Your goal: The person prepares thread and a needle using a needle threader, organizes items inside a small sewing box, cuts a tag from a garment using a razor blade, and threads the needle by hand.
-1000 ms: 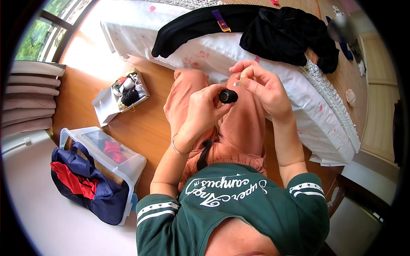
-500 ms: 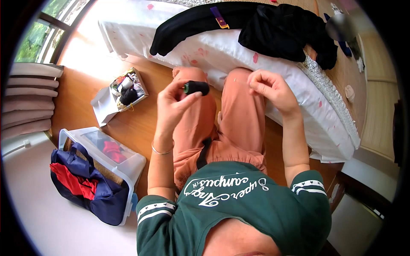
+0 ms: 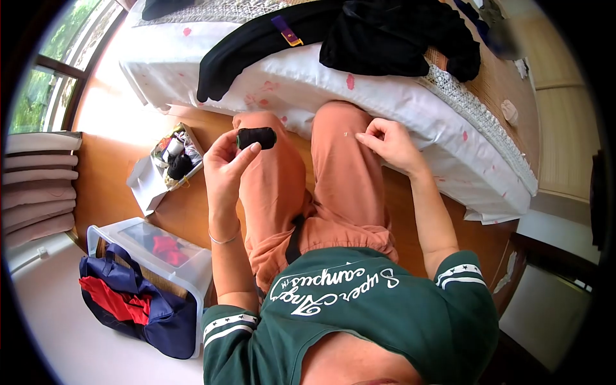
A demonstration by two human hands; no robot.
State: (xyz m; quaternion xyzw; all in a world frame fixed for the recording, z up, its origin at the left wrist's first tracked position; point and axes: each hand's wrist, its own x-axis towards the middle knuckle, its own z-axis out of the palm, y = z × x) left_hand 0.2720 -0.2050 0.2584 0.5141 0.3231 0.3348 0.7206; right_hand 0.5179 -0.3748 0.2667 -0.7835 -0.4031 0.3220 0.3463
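Observation:
My left hand (image 3: 224, 168) grips a spool of black thread (image 3: 256, 138) between thumb and fingers, holding it sideways above my left knee. Green shows at the spool's ends. Over my right knee, the fingers of my right hand (image 3: 393, 146) are pinched together. Whatever they hold, if anything, is too fine to make out. A tiny pale speck (image 3: 345, 134) shows against the trouser leg (image 3: 343, 176) just left of those fingertips.
Black clothing (image 3: 391, 42) with a purple strap (image 3: 285, 31) lies on the bed (image 3: 301, 80) ahead. On the floor to the left stand an open box (image 3: 192, 138) of yarn and a clear plastic bin (image 3: 196, 256) beside a navy bag (image 3: 173, 317).
The whole view has shifted, so the bed and my knees appear further left. My left hand has turned the spool so more of its side shows. My right hand stays pinched.

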